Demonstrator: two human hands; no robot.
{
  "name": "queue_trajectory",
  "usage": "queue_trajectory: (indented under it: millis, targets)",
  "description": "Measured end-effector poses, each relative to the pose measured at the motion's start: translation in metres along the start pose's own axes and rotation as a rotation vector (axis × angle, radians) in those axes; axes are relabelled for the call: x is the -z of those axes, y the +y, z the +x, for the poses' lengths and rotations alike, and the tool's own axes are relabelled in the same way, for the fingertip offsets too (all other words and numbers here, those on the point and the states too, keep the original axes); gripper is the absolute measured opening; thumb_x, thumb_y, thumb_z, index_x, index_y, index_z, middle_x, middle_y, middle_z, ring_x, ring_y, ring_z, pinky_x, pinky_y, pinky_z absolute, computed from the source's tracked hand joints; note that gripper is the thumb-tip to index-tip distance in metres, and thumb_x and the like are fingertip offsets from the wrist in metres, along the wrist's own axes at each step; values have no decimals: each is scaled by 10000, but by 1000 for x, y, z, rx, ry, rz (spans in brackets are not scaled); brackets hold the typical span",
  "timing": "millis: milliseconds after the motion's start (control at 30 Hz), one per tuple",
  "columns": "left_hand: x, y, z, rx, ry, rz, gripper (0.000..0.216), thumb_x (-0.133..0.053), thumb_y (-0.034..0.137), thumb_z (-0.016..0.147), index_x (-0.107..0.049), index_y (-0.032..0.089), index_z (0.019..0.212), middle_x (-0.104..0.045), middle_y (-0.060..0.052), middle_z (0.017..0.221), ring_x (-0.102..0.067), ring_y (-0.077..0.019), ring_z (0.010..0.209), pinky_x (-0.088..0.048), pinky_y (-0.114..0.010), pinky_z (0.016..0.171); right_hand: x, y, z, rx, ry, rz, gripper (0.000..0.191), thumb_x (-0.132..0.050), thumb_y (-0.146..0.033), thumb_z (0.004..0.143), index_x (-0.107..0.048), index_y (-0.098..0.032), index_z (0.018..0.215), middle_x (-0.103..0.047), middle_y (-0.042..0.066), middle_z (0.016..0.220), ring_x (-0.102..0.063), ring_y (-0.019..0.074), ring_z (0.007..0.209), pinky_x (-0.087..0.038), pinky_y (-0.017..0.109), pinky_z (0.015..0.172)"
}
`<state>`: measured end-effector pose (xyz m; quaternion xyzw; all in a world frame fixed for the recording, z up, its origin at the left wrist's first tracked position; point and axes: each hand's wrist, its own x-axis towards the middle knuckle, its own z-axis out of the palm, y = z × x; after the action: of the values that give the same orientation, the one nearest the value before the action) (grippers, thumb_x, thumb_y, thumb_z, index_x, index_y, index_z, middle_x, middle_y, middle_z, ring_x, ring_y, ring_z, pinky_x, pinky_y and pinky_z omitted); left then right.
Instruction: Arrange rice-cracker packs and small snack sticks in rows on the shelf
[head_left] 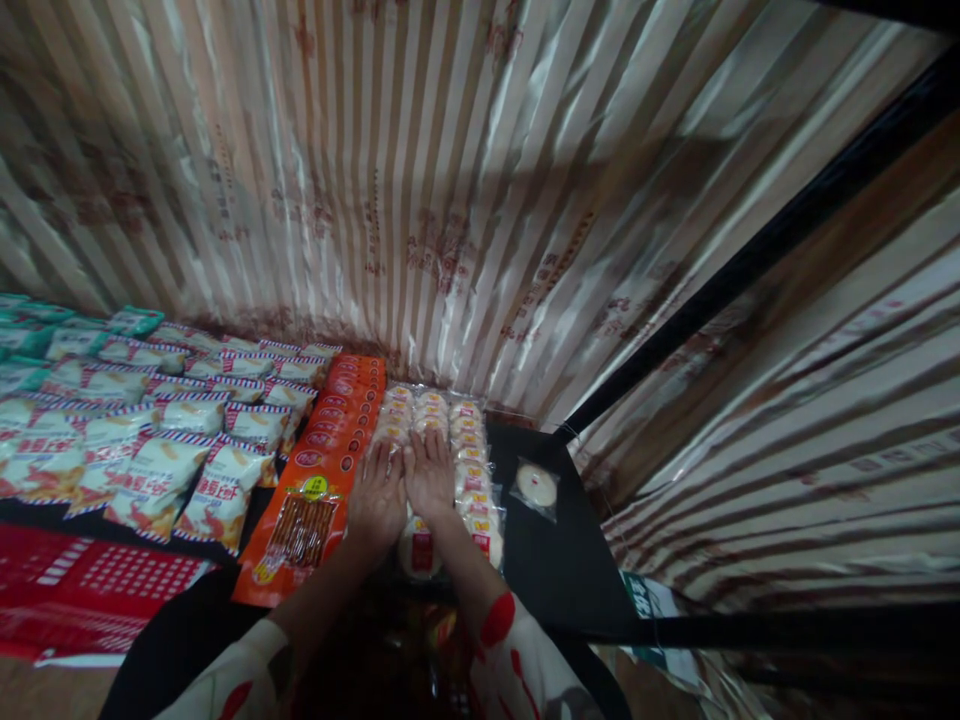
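Both hands reach forward over rows of round white rice crackers (pixel 471 478) in clear wrappers with red and yellow labels. My left hand (pixel 377 500) rests on the left row, its fingers stretched out flat. Beside it my right hand (pixel 430 478) lies on the middle row, fingers extended and slightly apart. Under the wrists, a front cracker pack (pixel 420 548) shows a red label. Left of my left hand is an overlapping row of orange snack packets (pixel 300 525) with brown sticks showing through a window. Parts of the two left cracker rows are hidden under my hands.
One wrapped cracker (pixel 537 484) lies apart on the black shelf (pixel 555 570) at right. White-and-blue snack bags (pixel 161 480) and green bags (pixel 75 335) fill the left. A red basket (pixel 90 590) stands front left. A black post (pixel 750 260) slants before the striped sheeting (pixel 420 180).
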<state>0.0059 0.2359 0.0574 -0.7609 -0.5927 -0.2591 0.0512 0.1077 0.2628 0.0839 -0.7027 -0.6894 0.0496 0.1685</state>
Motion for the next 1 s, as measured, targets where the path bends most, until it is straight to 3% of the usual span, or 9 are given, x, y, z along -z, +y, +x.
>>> queue_trajectory:
  millis: [167,333,567,767,867,1000]
  targets:
    - [8,5,5,-33,36,6,455,-409,211,867,-516,110,1297,-464,-149,1392,-372,-293,1333,-310,-500,1090,5,2,21,2,39,27,508,-252,-375,967,-429,-143,1383,-302,114,1501,-181,241,1417,-155,432,1141]
    - [3,4,9,-45,23,-7,459,-429,241,870,-510,115,1304,-480,-147,1379,-392,-299,1319,-314,-505,1089,5,4,43,-33,-42,47,518,-233,-393,966,-439,-156,1378,-322,124,1488,-184,268,1415,-163,474,1129]
    - [-5,-1,7,-60,29,-2,485,-433,248,860,-486,106,1321,-468,-153,1389,-389,-299,1321,-328,-502,1082,-7,3,43,17,-29,20,517,-259,-376,963,-439,-121,1376,-320,128,1487,-185,252,1415,-170,421,1139]
    - [4,1,10,-55,19,13,466,-421,244,867,-507,102,1302,-481,-156,1376,-401,-300,1314,-336,-501,1076,4,3,45,47,-35,36,522,-226,-368,971,-449,-110,1366,-332,134,1481,-188,245,1415,-172,431,1143]
    - [17,10,9,-79,23,-4,457,-411,261,883,-509,94,1297,-470,-157,1386,-375,-303,1330,-312,-512,1090,18,16,40,66,52,70,530,-190,-355,976,-432,-102,1374,-344,111,1482,-182,208,1418,-175,399,1154]
    - [33,39,-11,-192,45,-100,453,-392,248,890,-487,111,1311,-433,-133,1423,-296,-259,1378,-263,-489,1127,33,55,17,69,170,111,527,-189,-372,971,-410,-140,1390,-368,72,1475,-180,188,1419,-203,423,1151]
